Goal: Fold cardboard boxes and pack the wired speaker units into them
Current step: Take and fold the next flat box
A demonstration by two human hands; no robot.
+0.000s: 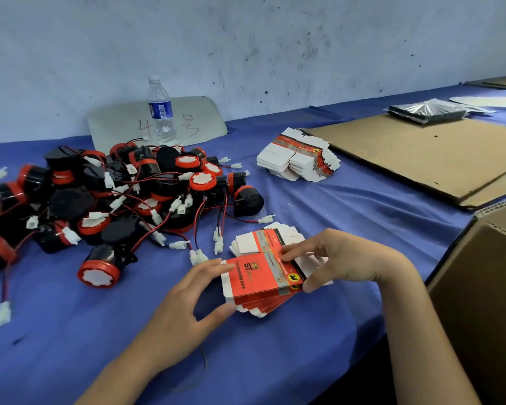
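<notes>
A stack of flat red-and-white box blanks (260,276) lies on the blue tablecloth in front of me. My left hand (199,293) grips the left edge of the top blank, thumb below and fingers on top. My right hand (336,258) pinches the right side of the same blank near its black end. A big pile of black-and-red wired speaker units (114,194) with white plugs lies to the left. One speaker (100,271) rests apart, close to my left hand. A second stack of blanks (298,157) sits farther back.
A water bottle (160,111) stands by the wall in front of a grey board (199,118). Flat brown cardboard sheets (430,156) lie at the right, with a black plastic-wrapped pack (427,111) on them. An open brown carton (485,287) stands at the right table edge.
</notes>
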